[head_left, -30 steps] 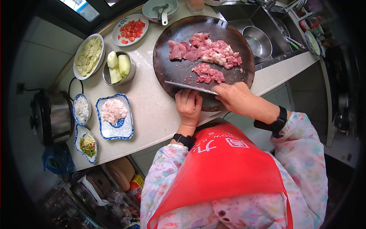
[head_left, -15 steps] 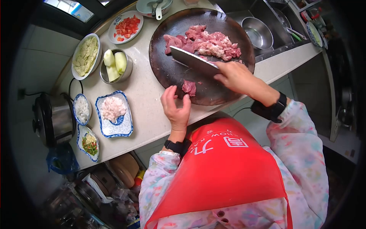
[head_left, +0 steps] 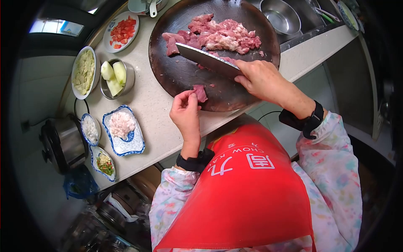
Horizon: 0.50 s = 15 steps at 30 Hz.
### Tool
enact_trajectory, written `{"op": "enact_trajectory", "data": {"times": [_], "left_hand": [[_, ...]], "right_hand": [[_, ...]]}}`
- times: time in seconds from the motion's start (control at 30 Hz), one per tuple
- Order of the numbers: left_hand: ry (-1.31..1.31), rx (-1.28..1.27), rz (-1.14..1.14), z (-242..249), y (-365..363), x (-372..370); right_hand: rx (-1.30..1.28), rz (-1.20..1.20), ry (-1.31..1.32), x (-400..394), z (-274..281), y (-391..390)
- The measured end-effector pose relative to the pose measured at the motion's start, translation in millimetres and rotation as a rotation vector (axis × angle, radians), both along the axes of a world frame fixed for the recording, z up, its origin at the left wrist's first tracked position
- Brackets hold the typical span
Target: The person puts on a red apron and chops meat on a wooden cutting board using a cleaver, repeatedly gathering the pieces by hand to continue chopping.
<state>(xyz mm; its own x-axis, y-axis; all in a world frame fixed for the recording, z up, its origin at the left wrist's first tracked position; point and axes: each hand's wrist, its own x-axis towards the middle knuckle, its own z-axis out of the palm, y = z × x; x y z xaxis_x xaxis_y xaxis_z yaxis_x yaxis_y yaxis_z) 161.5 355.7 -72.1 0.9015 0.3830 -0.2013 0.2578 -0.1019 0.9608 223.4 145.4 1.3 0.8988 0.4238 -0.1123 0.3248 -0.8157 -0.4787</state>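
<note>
On the round dark chopping board (head_left: 168,71) lies a heap of chopped raw meat (head_left: 226,35). My right hand (head_left: 261,80) is closed around the handle of a cleaver (head_left: 205,59), whose blade slants over the board just below the heap. Near the board's front edge, my left hand (head_left: 186,110) pinches the left side of a small meat piece (head_left: 200,93) between thumb and fingers. A few meat scraps lie around it.
To the left are a plate of diced red pieces (head_left: 121,32), a metal bowl of peeled green chunks (head_left: 128,82), an oval yellowish dish (head_left: 95,69), and a blue-rimmed dish of pale meat (head_left: 126,147). A steel basin (head_left: 283,19) sits at upper right.
My left hand has gone from spread fingers beside the small meat piece to a pinch on it. The cleaver stays in my right hand. The whole view has shifted slightly.
</note>
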Motion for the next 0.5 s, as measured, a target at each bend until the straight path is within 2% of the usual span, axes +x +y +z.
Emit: {"op": "enact_trajectory", "data": {"times": [0.03,0.2,0.27,0.3,0.37,0.43,0.5], "left_hand": [[0.032,-0.175,0.053,4,0,0],[-0.046,-0.122,0.056,2,1,-1],[-0.176,0.125,-0.056,-5,3,2],[-0.175,0.125,-0.055,-2,1,1],[-0.193,0.379,-0.169,9,-5,0],[-0.165,0.401,-0.133,6,-8,0],[-0.397,0.584,-0.099,-10,-9,3]], "right_hand": [[-0.011,0.007,-0.008,-1,0,1],[0.011,-0.004,-0.016,-4,-2,1],[0.022,-0.003,-0.026,-5,-3,0],[0.05,-0.018,-0.036,-7,-3,0],[0.076,-0.033,-0.049,-11,-6,-2],[0.13,-0.02,-0.102,-18,-11,-3],[0.16,-0.009,-0.122,-28,-6,3]]}}
